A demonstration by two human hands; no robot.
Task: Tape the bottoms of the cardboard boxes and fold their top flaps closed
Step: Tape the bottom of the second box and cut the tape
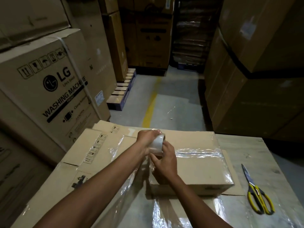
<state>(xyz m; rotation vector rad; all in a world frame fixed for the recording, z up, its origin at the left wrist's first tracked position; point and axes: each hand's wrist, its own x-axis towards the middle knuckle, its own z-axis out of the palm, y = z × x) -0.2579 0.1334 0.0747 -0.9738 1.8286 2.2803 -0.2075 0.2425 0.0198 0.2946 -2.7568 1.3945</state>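
A small cardboard box (202, 168) lies on the work surface with a shiny strip of clear tape along its top seam. Above its left end my left hand (146, 139) grips a roll of clear tape (158, 144). My right hand (166, 160) is just below the roll, its fingers pinching the loose tape end against the box's left edge. Flattened cardboard sheets (92, 150) with handling symbols lie to the left under my left forearm.
Yellow-handled scissors (256, 195) lie on the surface at the right. Clear film covers part of the work surface (256, 155). Large stacked cartons, one marked washing machine (54, 89), stand left and right. A floor aisle with a yellow line (150, 104) runs ahead.
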